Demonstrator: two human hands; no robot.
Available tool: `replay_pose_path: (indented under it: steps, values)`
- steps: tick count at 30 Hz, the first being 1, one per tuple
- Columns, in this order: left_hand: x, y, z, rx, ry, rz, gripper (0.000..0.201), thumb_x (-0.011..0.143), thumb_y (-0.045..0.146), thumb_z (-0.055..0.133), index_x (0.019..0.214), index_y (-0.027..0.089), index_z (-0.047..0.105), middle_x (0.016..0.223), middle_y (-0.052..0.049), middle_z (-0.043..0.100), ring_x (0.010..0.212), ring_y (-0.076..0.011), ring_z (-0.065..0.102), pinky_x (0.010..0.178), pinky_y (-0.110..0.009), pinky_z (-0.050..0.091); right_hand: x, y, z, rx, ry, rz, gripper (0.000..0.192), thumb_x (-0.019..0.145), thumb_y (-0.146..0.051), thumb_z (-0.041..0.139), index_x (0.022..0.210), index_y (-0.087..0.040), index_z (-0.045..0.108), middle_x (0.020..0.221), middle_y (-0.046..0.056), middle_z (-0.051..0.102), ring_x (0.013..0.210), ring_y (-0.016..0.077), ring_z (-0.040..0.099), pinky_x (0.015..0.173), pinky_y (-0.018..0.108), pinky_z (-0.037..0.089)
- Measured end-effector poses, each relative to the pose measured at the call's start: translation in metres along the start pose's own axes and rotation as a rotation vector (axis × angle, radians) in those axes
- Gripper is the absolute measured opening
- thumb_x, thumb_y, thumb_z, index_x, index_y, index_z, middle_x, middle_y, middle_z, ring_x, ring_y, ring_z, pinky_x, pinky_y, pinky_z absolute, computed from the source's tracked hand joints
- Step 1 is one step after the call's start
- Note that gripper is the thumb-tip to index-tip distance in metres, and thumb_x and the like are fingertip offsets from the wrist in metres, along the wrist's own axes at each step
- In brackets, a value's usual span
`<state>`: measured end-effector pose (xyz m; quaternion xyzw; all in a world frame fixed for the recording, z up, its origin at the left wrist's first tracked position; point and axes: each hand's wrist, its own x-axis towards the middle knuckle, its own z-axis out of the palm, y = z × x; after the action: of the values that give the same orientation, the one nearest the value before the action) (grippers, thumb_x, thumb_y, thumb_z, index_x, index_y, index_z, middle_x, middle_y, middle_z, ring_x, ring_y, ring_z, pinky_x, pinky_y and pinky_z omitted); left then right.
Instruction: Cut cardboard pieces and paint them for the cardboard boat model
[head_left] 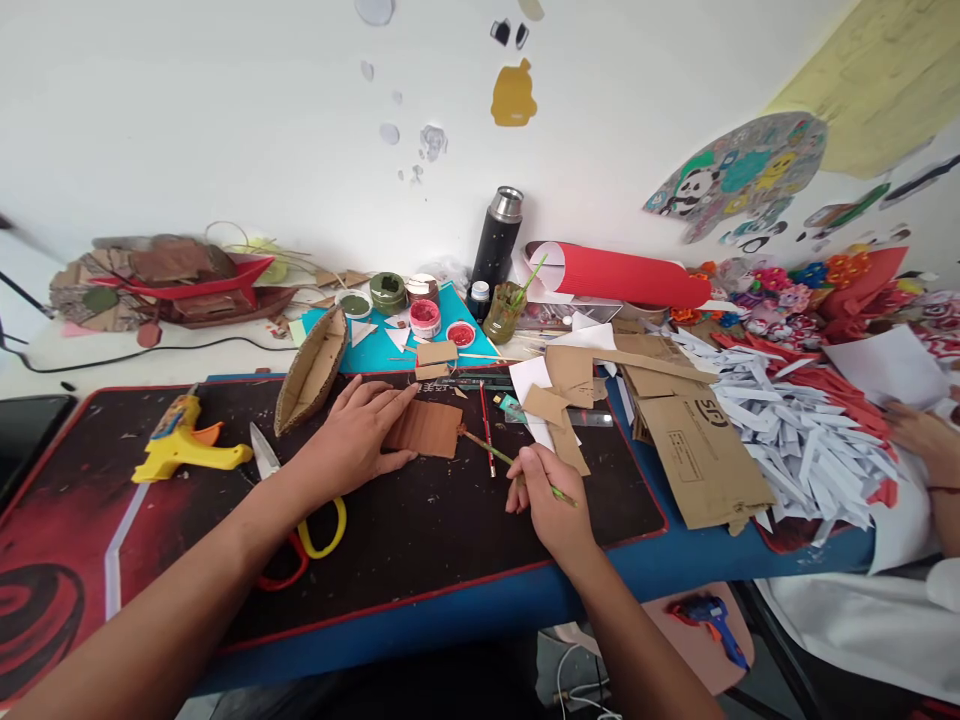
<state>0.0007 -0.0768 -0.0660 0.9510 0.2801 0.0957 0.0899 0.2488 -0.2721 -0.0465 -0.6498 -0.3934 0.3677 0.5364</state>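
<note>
The painting of a small cardboard panel (426, 428) looks to be the step in hand: it lies on the dark mat (420, 540) at the worktop's middle, its face already reddish brown. The left hand (352, 435) lies flat and spread at the panel's 9 o'clock, fingertips pressing its edge down. The right hand (551, 505), at the panel's 4 o'clock, pinches a thin green paintbrush (517, 466) whose tip meets the panel's right edge. The next stroke, I judge, calls for a steady hold and perhaps fresh colour from the red paint pots (425, 317) at 12 o'clock. The scissors (304, 520) lie partly hidden under the left forearm (only blade and handles show), and a second person's hand (919, 430) is cut off at 3 o'clock.
</note>
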Motion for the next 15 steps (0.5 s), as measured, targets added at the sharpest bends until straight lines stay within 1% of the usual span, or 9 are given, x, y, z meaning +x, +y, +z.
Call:
replay_pose_path:
  steps: [4, 7, 15]
  values:
    - [0.001, 0.000, 0.001, 0.006, -0.003, 0.003, 0.085, 0.096, 0.050, 0.071, 0.170, 0.017, 0.043, 0.146, -0.018, 0.070, 0.143, -0.0401, 0.055, 0.134, -0.065, 0.026, -0.012, -0.003, -0.005, 0.007, -0.030, 0.004, 0.060, 0.108, -0.073, 0.058, 0.077, -0.022, 0.066, 0.046, -0.006, 0.049, 0.041, 0.0154, 0.062, 0.046, 0.024, 0.044]
    - [0.000, -0.001, 0.002, 0.006, -0.001, 0.008, 0.086, 0.097, 0.051, 0.070, 0.170, 0.015, 0.043, 0.147, -0.019, 0.070, 0.143, -0.0399, 0.055, 0.134, -0.064, 0.027, -0.018, -0.006, -0.006, 0.008, -0.050, 0.003, 0.060, 0.108, -0.071, 0.058, 0.076, -0.022, 0.065, 0.045, -0.006, 0.049, 0.041, 0.0151, 0.061, 0.046, 0.024, 0.043]
    - [0.002, 0.000, 0.002, 0.019, 0.014, 0.014, 0.086, 0.097, 0.053, 0.070, 0.170, 0.016, 0.043, 0.147, -0.018, 0.070, 0.142, -0.0399, 0.056, 0.134, -0.063, 0.027, -0.023, -0.013, -0.001, 0.067, -0.064, 0.010, 0.061, 0.107, -0.072, 0.059, 0.075, -0.021, 0.066, 0.046, -0.006, 0.050, 0.041, 0.0150, 0.061, 0.045, 0.024, 0.044]
